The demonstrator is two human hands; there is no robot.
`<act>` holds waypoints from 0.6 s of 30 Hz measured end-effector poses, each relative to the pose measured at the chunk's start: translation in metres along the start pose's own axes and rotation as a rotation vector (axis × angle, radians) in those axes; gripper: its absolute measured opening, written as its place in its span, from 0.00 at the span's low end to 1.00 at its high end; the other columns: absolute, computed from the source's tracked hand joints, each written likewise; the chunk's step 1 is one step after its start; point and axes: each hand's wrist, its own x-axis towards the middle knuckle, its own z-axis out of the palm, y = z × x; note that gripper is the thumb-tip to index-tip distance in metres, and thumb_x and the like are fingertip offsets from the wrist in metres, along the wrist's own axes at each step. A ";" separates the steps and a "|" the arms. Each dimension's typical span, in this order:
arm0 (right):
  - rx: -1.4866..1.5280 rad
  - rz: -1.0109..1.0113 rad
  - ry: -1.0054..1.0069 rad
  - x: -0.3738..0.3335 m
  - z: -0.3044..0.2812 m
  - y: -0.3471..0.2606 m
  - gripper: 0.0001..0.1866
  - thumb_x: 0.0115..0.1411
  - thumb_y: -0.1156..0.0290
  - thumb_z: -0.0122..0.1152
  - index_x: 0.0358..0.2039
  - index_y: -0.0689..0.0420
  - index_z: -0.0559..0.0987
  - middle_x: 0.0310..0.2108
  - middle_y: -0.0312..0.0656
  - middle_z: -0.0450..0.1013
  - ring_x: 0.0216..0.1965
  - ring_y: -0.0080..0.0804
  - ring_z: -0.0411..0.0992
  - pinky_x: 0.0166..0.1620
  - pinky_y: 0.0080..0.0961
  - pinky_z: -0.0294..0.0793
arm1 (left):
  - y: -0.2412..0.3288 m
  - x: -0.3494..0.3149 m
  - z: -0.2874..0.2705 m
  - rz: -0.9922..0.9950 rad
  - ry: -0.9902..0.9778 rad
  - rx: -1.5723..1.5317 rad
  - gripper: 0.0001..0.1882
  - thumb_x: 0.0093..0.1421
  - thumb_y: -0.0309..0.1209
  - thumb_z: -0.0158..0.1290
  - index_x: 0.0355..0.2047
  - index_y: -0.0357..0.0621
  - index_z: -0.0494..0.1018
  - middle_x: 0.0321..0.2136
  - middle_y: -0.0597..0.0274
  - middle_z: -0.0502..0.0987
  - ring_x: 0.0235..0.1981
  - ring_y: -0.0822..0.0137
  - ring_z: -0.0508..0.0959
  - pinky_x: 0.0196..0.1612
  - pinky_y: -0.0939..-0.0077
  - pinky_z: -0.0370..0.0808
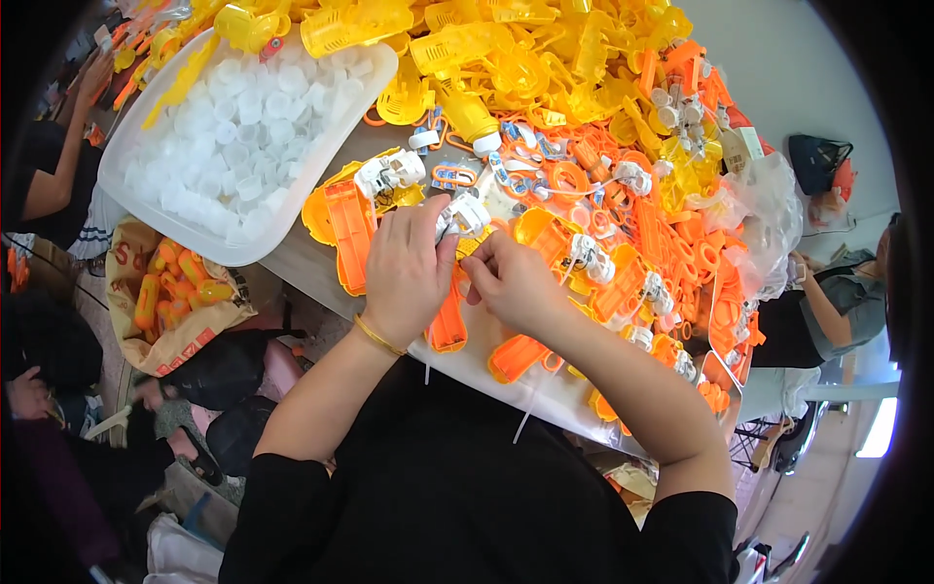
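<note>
My left hand (404, 265) is closed around a small white plastic mechanism (467, 216) seated in a yellow shell. My right hand (516, 284) pinches at the near side of the same piece, its fingertips close together; whatever lies between them is too small to make out. Below the two hands an orange plastic part (449, 327) sticks out toward the table's front edge. To the left of my left hand lies a similar unit, with a white mechanism (391, 172) and an orange half (350, 232). Several more such units, one with a white mechanism (591, 257), line the table right of my right hand.
A translucent tub (233, 250) of small clear cups stands at the far left. Yellow shells (525, 63) heap up at the back, with orange rings and parts (681, 234) at right. A paper bag (195, 343) holds orange pieces. Other people (827, 302) sit at both sides.
</note>
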 end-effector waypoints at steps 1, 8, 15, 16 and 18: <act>0.002 0.000 0.001 0.002 -0.001 0.000 0.11 0.61 0.66 0.53 0.31 0.61 0.70 0.19 0.40 0.74 0.22 0.24 0.74 0.26 0.19 0.71 | 0.000 0.000 0.001 0.004 0.000 -0.013 0.19 0.55 0.28 0.51 0.47 0.36 0.65 0.33 0.51 0.69 0.34 0.53 0.69 0.40 0.63 0.67; 0.165 0.031 0.056 -0.001 0.011 0.009 0.11 0.61 0.66 0.52 0.31 0.61 0.68 0.18 0.39 0.73 0.18 0.23 0.72 0.22 0.20 0.71 | 0.000 -0.001 0.000 -0.014 -0.020 -0.021 0.20 0.54 0.27 0.52 0.47 0.36 0.65 0.34 0.51 0.69 0.35 0.53 0.69 0.41 0.63 0.67; -0.022 -0.109 0.099 0.005 0.012 0.018 0.11 0.61 0.66 0.53 0.31 0.61 0.69 0.19 0.39 0.73 0.19 0.24 0.73 0.23 0.20 0.72 | 0.001 0.000 0.002 0.027 -0.010 -0.075 0.21 0.54 0.27 0.52 0.48 0.36 0.65 0.36 0.51 0.70 0.36 0.52 0.69 0.41 0.63 0.67; -0.019 -0.104 0.104 0.009 0.005 0.014 0.11 0.61 0.66 0.53 0.31 0.61 0.69 0.19 0.39 0.73 0.19 0.24 0.73 0.23 0.20 0.72 | 0.001 0.000 0.001 0.019 -0.022 -0.081 0.21 0.54 0.27 0.53 0.48 0.36 0.65 0.36 0.50 0.70 0.36 0.52 0.69 0.42 0.63 0.67; 0.125 0.233 -0.216 0.014 -0.018 0.001 0.13 0.60 0.63 0.55 0.33 0.62 0.71 0.19 0.39 0.73 0.19 0.24 0.74 0.23 0.21 0.73 | 0.001 0.003 0.001 0.038 -0.038 -0.107 0.21 0.53 0.26 0.53 0.48 0.36 0.65 0.36 0.50 0.70 0.37 0.52 0.69 0.42 0.62 0.67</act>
